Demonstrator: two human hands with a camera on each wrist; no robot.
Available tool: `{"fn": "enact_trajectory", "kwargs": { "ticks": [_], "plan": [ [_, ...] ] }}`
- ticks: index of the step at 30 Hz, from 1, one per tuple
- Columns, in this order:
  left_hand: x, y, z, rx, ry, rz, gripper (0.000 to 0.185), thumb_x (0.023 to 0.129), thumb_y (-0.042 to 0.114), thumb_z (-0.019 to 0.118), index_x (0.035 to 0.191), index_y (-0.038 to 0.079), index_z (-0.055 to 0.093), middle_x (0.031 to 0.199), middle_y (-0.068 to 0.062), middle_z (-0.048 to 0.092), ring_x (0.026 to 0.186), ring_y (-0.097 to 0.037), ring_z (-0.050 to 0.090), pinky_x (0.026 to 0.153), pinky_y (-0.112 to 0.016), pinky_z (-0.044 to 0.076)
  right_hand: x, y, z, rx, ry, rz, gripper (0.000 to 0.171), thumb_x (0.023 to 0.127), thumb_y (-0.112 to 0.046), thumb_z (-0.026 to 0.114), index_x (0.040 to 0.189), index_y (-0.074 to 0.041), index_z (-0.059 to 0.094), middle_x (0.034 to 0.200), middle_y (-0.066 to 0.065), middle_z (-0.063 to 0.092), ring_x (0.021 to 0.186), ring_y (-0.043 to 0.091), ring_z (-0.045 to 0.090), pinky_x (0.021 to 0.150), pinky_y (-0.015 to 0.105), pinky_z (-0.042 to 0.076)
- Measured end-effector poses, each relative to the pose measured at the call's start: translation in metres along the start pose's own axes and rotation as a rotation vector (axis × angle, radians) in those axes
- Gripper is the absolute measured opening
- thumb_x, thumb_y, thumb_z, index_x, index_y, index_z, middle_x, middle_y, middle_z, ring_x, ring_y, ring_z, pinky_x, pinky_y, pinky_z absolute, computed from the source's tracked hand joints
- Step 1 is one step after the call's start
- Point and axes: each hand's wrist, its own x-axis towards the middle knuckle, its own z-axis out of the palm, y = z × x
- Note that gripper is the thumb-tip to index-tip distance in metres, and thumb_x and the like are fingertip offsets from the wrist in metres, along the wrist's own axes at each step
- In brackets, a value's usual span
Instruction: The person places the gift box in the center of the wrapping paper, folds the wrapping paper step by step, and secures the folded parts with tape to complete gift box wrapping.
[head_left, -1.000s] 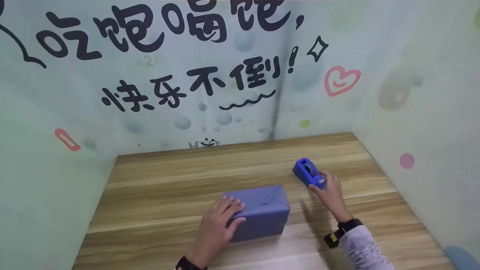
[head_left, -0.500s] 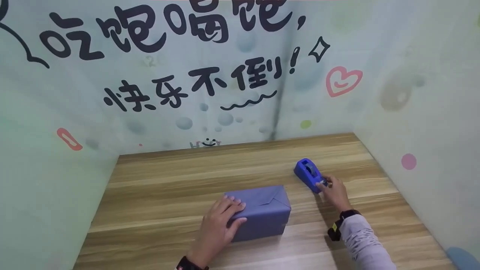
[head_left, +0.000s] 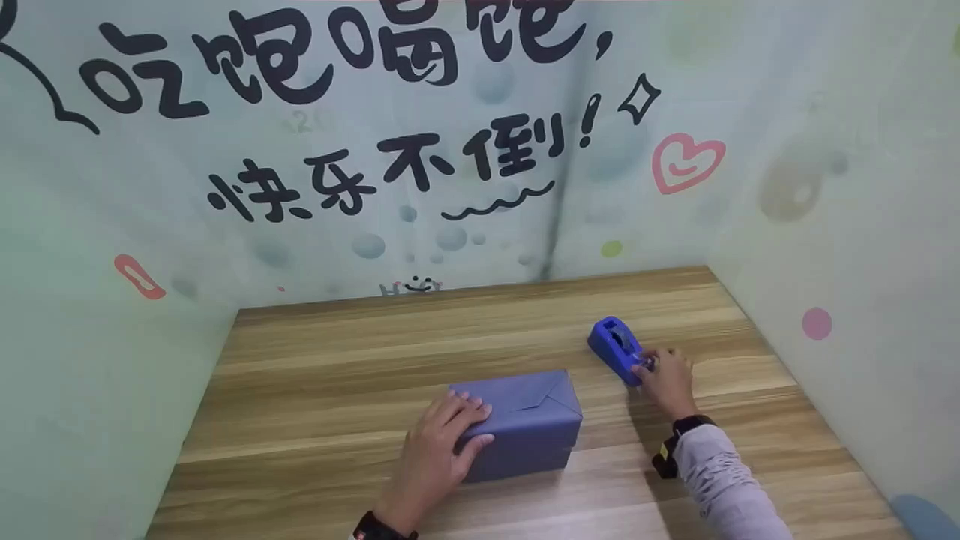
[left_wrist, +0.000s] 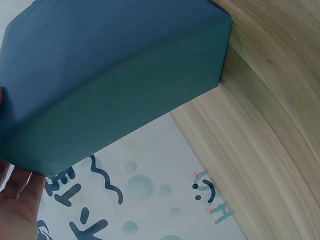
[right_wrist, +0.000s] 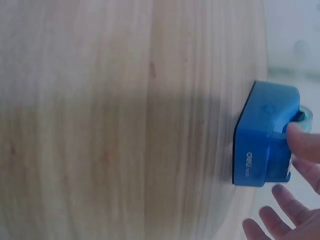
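Note:
A box wrapped in blue-purple paper point(head_left: 525, 446) stands on the wooden table, a folded triangular flap showing at the right of its top. My left hand point(head_left: 439, 446) grips its left end, fingers over the top and thumb on the near side; in the left wrist view the fingertips point(left_wrist: 31, 190) show at one corner of the box. To the right and farther back is a blue tape dispenser point(head_left: 616, 349). At its front end my right hand point(head_left: 671, 382) pinches the tape between thumb and index finger. The other fingers are spread beside it in the right wrist view.
The wooden table point(head_left: 322, 360) meets a pale printed backdrop point(head_left: 315, 247) at its back and both sides. The tape roll point(right_wrist: 306, 117) sits inside the dispenser. Each wrist wears a black strap, and the right one carries a small black device point(head_left: 665, 459).
My right hand has shifted from around the dispenser's front to pinching at its cutting end, and the dispenser's front has turned slightly. The left hand and the box have stayed in place.

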Motion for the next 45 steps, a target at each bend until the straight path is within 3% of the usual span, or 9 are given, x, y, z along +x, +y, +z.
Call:
{"fn": "enact_trajectory", "kwargs": {
  "ticks": [9,17,22,25,27,31,35,39,45],
  "plan": [
    [0.0,0.001,0.0,0.004,-0.014,-0.011,0.033,0.083,0.039,0.061,0.109,0.02,0.065,0.112,0.004,0.062,0.114,-0.016,0.054,0.102,-0.037,0.038,-0.002,-0.005,0.009,-0.045,0.093,-0.025,0.025,0.078,-0.007,0.064,0.099,0.006,0.057,0.101,0.027,0.047,0.099,0.042,0.038,0.083,0.053,0.032],
    [0.001,0.002,0.0,-0.008,-0.01,-0.002,0.032,0.082,0.037,0.062,0.108,0.018,0.065,0.111,0.003,0.063,0.113,-0.017,0.054,0.102,-0.038,0.038,0.002,-0.012,0.005,0.014,0.104,-0.012,0.032,0.078,-0.011,0.064,0.105,0.005,0.058,0.103,0.025,0.056,0.1,0.039,0.044,0.086,0.052,0.029],
    [0.001,0.001,0.0,-0.007,-0.007,0.0,0.032,0.082,0.036,0.062,0.109,0.018,0.065,0.111,0.002,0.063,0.112,-0.017,0.054,0.102,-0.039,0.038,0.008,-0.014,-0.004,0.105,0.144,0.037,0.019,0.082,-0.01,0.062,0.095,0.003,0.068,0.088,0.021,0.066,0.083,0.031,0.058,0.078,0.036,0.037],
    [0.001,0.001,-0.001,-0.003,0.002,0.009,0.032,0.082,0.035,0.064,0.108,0.018,0.065,0.11,0.003,0.063,0.112,-0.017,0.055,0.102,-0.038,0.038,0.01,-0.013,-0.008,0.162,0.122,0.069,0.02,0.082,-0.003,0.059,0.098,0.005,0.068,0.086,0.022,0.067,0.07,0.019,0.061,0.064,0.02,0.042],
    [0.002,0.001,-0.001,0.001,0.005,0.016,0.031,0.082,0.035,0.064,0.107,0.018,0.066,0.109,0.004,0.063,0.112,-0.016,0.055,0.103,-0.037,0.037,0.011,-0.013,-0.011,0.208,0.091,0.11,0.028,0.081,-0.001,0.058,0.108,0.007,0.062,0.083,0.021,0.066,0.065,0.011,0.058,0.058,0.016,0.04],
    [0.002,0.001,-0.001,0.002,-0.007,0.01,0.031,0.082,0.036,0.063,0.107,0.018,0.065,0.109,0.005,0.062,0.112,-0.015,0.054,0.104,-0.036,0.036,0.013,-0.014,-0.014,0.33,0.036,0.214,0.048,0.08,-0.003,0.056,0.127,0.007,0.047,0.072,0.004,0.058,0.06,0.001,0.05,0.057,0.014,0.039],
    [0.003,0.001,-0.001,-0.007,-0.029,-0.003,0.032,0.084,0.036,0.061,0.109,0.018,0.064,0.11,0.004,0.062,0.113,-0.017,0.054,0.103,-0.038,0.036,0.015,-0.016,-0.016,0.424,-0.003,0.29,0.05,0.081,-0.005,0.055,0.128,0.008,0.043,0.072,-0.004,0.051,0.061,0.002,0.05,0.056,0.015,0.041],
    [0.003,0.001,-0.001,-0.005,-0.036,0.001,0.032,0.084,0.037,0.06,0.11,0.018,0.064,0.111,0.003,0.061,0.113,-0.017,0.053,0.103,-0.039,0.036,0.015,-0.016,-0.019,0.448,-0.033,0.327,0.048,0.082,-0.004,0.052,0.128,0.008,0.044,0.081,0.002,0.051,0.065,0.005,0.051,0.058,0.017,0.045],
    [0.003,0.001,-0.001,0.006,-0.036,-0.006,0.033,0.084,0.037,0.06,0.111,0.019,0.064,0.112,0.003,0.062,0.113,-0.017,0.053,0.103,-0.039,0.036,0.01,-0.013,-0.026,0.669,-0.133,0.402,0.049,0.086,-0.003,0.044,0.133,0.007,0.038,0.109,0.017,0.05,0.084,0.012,0.052,0.077,0.025,0.051]
  ]
}}
